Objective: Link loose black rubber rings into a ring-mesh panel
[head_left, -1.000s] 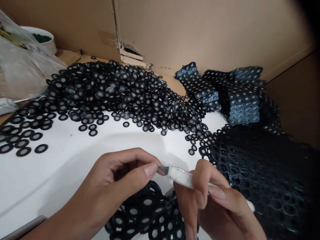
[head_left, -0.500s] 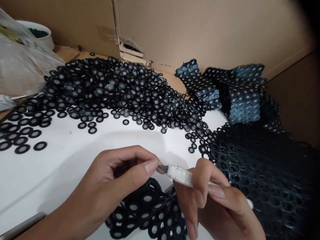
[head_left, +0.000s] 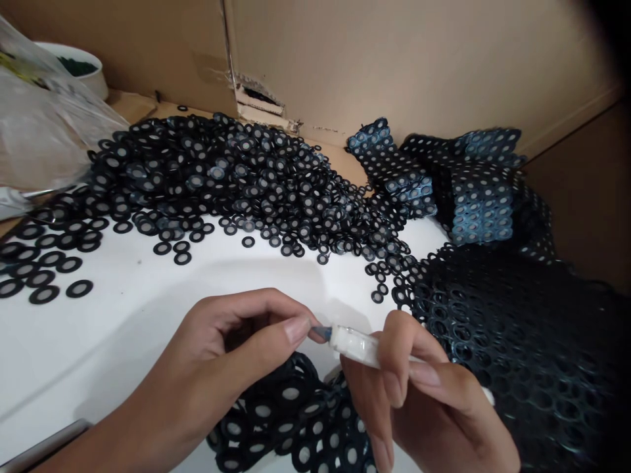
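My left hand is closed in a pinch, thumb against fingers, at the dark tip of a white craft knife. What the pinch holds is too small to make out. My right hand grips the knife's white handle, with its blade pointing left toward my left thumb. Under both hands lies a black sheet of joined rings with white centres. Behind them a big heap of loose black rings covers the white table.
Punched black sheets lie at the right, with bluish stacked sheets behind them. Cardboard walls close the back. A clear plastic bag and a white bowl sit at the far left.
Hardly anything has moved: both hands stay together at the knife tip. The view has shifted slightly, so the heap sits a little lower than a second ago.
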Motion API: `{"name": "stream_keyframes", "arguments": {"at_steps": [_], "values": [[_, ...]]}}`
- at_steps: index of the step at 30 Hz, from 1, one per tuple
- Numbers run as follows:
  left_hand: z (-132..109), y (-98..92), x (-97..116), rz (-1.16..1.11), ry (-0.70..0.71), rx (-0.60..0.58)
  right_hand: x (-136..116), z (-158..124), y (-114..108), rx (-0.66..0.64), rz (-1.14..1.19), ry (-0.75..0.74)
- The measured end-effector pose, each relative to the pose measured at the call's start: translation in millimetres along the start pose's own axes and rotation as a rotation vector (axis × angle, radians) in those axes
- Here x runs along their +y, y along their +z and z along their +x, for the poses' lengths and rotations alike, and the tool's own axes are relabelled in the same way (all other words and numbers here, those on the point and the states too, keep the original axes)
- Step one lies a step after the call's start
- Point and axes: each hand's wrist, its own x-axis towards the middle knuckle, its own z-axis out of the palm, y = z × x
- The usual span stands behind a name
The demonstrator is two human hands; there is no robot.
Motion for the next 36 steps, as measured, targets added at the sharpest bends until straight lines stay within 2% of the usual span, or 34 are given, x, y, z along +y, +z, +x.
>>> {"name": "stream_keyframes", "arguments": {"at_steps": [36], "values": [[-1.7, 1.2, -1.0, -0.036, 0.019, 0.010, 6.5, -2.1, -10.1, -0.012, -0.079, -0.025]]}}
